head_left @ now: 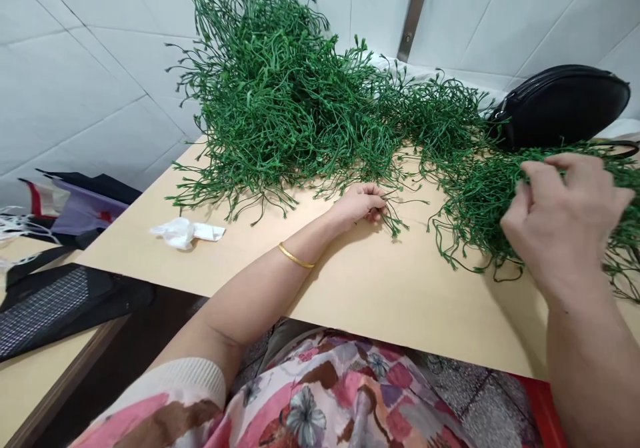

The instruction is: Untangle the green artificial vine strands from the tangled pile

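My left hand (361, 207) rests at the middle of the table, its fingers closed on a few thin green plastic stems (395, 220) whose branched tips stick out to the right. Just behind it rises a big tangled heap of similar green stems (285, 95). My right hand (567, 208) is over the smaller pile of green stems (480, 191) on the right. Its fingers are bent and a little blurred. The fingertips are hidden, so whether they grip a stem does not show.
A crumpled white tissue (181, 233) lies on the pale tabletop (280, 288) at left. A black zipped bag (565, 105) stands at the back right, against the tiled wall (110, 68). Black mesh fabric (47, 311) lies on another surface at far left.
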`<action>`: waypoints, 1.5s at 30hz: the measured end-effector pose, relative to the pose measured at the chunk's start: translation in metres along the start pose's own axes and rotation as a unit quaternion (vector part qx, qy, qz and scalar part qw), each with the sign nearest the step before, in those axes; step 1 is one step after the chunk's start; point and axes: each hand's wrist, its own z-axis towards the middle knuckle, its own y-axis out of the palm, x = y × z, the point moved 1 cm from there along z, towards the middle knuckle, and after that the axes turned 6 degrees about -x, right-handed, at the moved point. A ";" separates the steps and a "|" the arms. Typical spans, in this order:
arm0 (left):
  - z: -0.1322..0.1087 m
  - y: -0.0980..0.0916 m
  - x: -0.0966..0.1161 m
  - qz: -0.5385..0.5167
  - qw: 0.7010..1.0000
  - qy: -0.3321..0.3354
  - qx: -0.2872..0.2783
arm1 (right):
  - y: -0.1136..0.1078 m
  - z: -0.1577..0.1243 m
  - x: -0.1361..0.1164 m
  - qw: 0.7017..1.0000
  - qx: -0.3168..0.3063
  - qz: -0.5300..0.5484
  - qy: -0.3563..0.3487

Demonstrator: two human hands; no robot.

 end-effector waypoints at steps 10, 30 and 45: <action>0.000 0.000 -0.005 0.001 0.998 0.048 -0.041 | 0.047 0.000 -0.075 0.920 -0.153 0.350 -0.088; -0.002 0.007 -0.006 0.019 0.997 0.069 -0.035 | 0.084 -0.004 -0.081 0.668 -0.294 0.678 0.093; -0.001 0.013 -0.005 -0.004 0.997 0.072 0.030 | 0.078 -0.005 -0.079 0.873 -0.179 0.450 -0.049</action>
